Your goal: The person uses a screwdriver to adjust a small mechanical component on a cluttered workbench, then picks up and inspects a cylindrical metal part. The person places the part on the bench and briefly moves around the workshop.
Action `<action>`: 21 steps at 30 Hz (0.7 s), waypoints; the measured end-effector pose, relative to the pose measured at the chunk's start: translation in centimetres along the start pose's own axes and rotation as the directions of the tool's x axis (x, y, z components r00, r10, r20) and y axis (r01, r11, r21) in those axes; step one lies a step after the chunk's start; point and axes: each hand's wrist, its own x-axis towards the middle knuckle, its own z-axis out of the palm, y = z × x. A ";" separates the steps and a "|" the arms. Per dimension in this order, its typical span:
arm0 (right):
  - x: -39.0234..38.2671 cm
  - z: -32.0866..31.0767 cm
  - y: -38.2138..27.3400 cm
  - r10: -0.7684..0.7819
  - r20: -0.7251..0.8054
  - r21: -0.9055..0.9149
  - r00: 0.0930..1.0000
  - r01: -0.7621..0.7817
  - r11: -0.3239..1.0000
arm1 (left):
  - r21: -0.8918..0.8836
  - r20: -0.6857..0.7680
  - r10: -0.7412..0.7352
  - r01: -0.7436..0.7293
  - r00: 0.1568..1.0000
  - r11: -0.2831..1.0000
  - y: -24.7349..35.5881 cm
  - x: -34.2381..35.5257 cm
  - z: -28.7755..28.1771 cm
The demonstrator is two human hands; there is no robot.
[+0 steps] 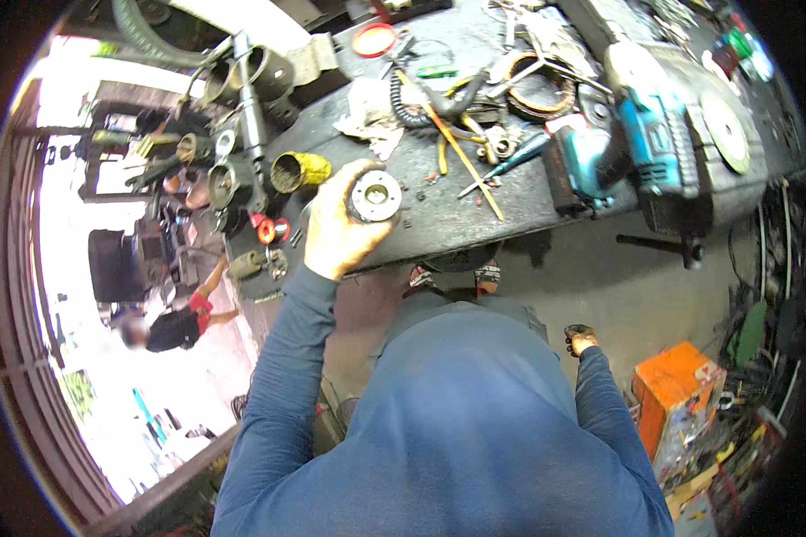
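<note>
the round metal part (374,196) sits in the left grip (340,228) over the near edge of the worktop (457,234), left of the middle; fingers curl round its far side and the thumb comes round the near side, pinching it by the rim, probably so that the pale face and its central bore are left uncovered to view; whether its underside rests on the worktop i cannot tell; the yellow can (300,172) lies just left of the fingers, the white rag (367,116) beyond them, both seemingly put there to be in easy reach; the teal power tool (658,143) lies well to the right, likely out of the way of this spot; the left forearm (287,358) reaches far and slightly right, sleeve down to the wrist; the right arm (604,394) hangs out to the right, away from the worktop, its grip (582,340) above the floor (636,291); those fingers look curled inward, perhaps at rest, but they are too small to tell whether they hold anything.
</note>
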 end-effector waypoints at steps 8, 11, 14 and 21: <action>2.9 0.7 -12.4 -0.249 0.065 -0.285 0.966 0.257 0.923 | 0.254 -0.204 0.081 -0.027 0.976 0.967 2.9 -5.9 -1.7; 5.2 1.5 -14.5 -0.280 0.090 -0.310 0.956 0.294 0.904 | 0.242 -0.255 0.003 0.060 0.967 0.968 2.0 -7.5 -2.3; 7.5 3.0 -14.9 -0.266 0.029 -0.355 0.963 0.259 0.898 | 0.279 -0.281 0.014 0.067 0.960 0.958 1.4 -8.8 -3.3; 7.0 4.6 -13.9 -0.295 0.146 -0.489 0.944 0.328 0.808 | 0.269 -0.288 0.052 0.029 0.956 0.963 0.0 -10.5 -5.5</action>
